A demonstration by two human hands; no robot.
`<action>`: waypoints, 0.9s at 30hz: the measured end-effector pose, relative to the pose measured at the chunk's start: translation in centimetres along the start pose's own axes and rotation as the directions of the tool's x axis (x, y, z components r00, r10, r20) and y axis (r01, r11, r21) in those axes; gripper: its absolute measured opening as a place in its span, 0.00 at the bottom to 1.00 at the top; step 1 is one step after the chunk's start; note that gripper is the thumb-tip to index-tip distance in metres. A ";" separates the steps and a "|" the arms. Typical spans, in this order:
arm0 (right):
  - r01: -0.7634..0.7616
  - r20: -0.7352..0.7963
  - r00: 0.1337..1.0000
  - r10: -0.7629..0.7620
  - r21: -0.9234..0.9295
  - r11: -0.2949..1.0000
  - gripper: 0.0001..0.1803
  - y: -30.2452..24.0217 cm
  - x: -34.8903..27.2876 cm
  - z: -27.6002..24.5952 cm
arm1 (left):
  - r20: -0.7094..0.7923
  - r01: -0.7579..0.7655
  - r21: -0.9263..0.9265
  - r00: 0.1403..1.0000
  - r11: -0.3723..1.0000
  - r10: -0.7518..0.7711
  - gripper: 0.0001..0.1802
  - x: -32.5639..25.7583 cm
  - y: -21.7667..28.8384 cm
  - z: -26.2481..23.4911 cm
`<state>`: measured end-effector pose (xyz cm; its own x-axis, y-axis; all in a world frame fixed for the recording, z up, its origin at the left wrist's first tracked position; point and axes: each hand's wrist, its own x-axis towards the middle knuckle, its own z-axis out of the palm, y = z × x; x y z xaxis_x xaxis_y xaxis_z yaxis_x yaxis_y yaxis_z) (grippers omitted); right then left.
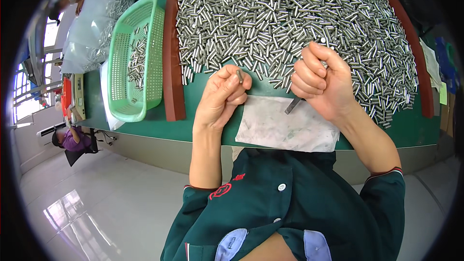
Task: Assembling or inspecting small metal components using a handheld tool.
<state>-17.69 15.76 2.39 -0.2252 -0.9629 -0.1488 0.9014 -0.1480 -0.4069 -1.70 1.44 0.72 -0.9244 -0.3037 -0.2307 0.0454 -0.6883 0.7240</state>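
Pinched between the thumb and forefinger of my left hand [222, 93] is a short metal pin [239, 76], its end tilted up. My right hand [323, 78] is closed, its fingers curled round a narrow dark metal strip [293, 106]. The strip's lower end pokes out below the fingers, over a smudged white cloth [289, 125]; the rest of it is hidden in the hand. A bright pin end shows by the right thumb and forefinger, and whether it is held I cannot tell. Just beyond both hands spreads a thick layer of loose metal pins [270, 19].
Brown-red rails [175, 58] border the pins on the green table [186, 133]. A green plastic basket [153, 50] with some pins stands at the left, near clear bags of pins [92, 31]. Another person [77, 140] sits far left.
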 end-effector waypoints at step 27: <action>0.017 -0.003 1.000 -0.017 -0.011 1.000 0.21 0.2 0.0 -0.3 | -0.207 -0.056 0.807 0.905 0.587 0.371 0.05 0.4 -0.2 2.0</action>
<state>-17.64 15.80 2.04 -0.2418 -0.9595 -0.1447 0.8932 -0.1618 -0.4195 -2.86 2.77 1.73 -0.7418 -0.6664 -0.0749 -0.2272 0.1446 0.9631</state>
